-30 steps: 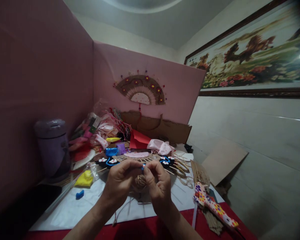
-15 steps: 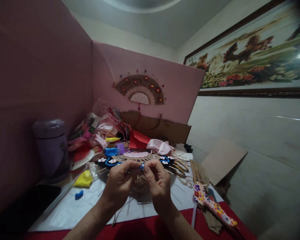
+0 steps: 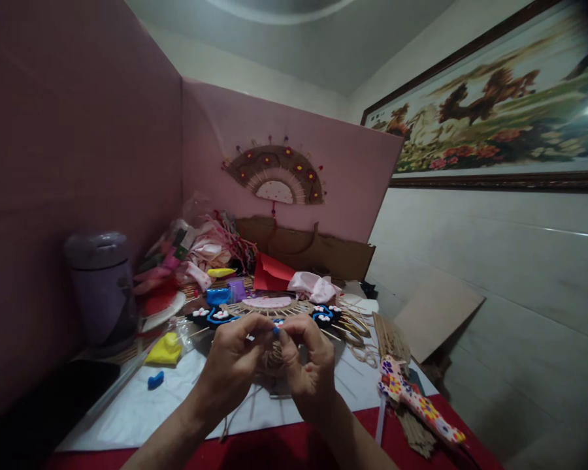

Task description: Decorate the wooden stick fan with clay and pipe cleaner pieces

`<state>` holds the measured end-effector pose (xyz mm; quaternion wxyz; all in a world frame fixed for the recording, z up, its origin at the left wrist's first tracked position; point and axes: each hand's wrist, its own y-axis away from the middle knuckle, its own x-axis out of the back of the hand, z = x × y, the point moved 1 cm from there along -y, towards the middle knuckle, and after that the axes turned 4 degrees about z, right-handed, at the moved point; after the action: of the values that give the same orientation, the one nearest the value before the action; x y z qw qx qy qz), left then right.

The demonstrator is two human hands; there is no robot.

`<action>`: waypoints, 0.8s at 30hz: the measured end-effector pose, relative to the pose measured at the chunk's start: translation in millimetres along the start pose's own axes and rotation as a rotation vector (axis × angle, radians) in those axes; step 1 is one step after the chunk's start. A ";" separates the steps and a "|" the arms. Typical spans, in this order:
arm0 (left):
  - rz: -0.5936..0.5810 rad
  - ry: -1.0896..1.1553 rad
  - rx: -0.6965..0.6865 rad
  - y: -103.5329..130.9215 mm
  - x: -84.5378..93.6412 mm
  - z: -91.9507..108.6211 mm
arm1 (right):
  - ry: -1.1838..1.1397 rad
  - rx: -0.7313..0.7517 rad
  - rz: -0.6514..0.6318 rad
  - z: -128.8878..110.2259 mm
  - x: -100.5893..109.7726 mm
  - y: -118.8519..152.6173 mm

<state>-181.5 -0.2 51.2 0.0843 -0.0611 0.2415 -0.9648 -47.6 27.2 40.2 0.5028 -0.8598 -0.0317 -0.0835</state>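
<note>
My left hand [image 3: 240, 359] and my right hand [image 3: 308, 362] meet fingertip to fingertip at the centre. Between their pinched fingers is a small bit of blue clay [image 3: 276, 329], mostly covered. Behind them lies a fan-shaped craft with a pink half-round centre [image 3: 267, 303], thin sticks and a black band [image 3: 203, 318] bearing white flowers and a blue wavy line; my hands hide its middle. A ball of twine [image 3: 273, 356] shows below my fingers. One blue clay lump [image 3: 155, 380] rests on the white sheet [image 3: 127, 418] at left, near a yellow packet [image 3: 164, 350].
A purple tumbler [image 3: 102, 294] stands at left. Pink fabric scraps [image 3: 210, 245] and red paper [image 3: 272, 273] lie behind. At right are a flowered clay-covered piece [image 3: 421, 405] and brown strips [image 3: 391, 336]. A finished fan [image 3: 274, 173] hangs on the pink board [image 3: 353, 170].
The fingertips have shifted slightly around the blue bit, which sits a little lower and farther left. Both hands stay together in nearly the same place.
</note>
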 end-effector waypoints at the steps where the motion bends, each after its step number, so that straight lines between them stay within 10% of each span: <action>1: -0.007 0.025 0.025 0.1 0.0 0.9 | 0.003 0.004 0.003 0.2 -0.1 -0.1; 7: -0.030 0.165 0.169 -0.7 -2.7 4.3 | -0.017 -0.139 0.035 3.3 -1.0 -0.8; 18: 0.097 0.036 0.107 -1.3 -4.6 -2.3 | 0.038 0.082 -0.027 -0.2 -2.8 3.2; 24: -0.034 0.026 0.029 -1.1 -2.6 -1.8 | -0.201 -0.257 0.016 3.2 -3.5 -0.6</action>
<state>-179.5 2.1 49.9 0.0656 -0.0512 0.2274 -0.9702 -50.8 30.5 38.6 0.3835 -0.9213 -0.0641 0.0036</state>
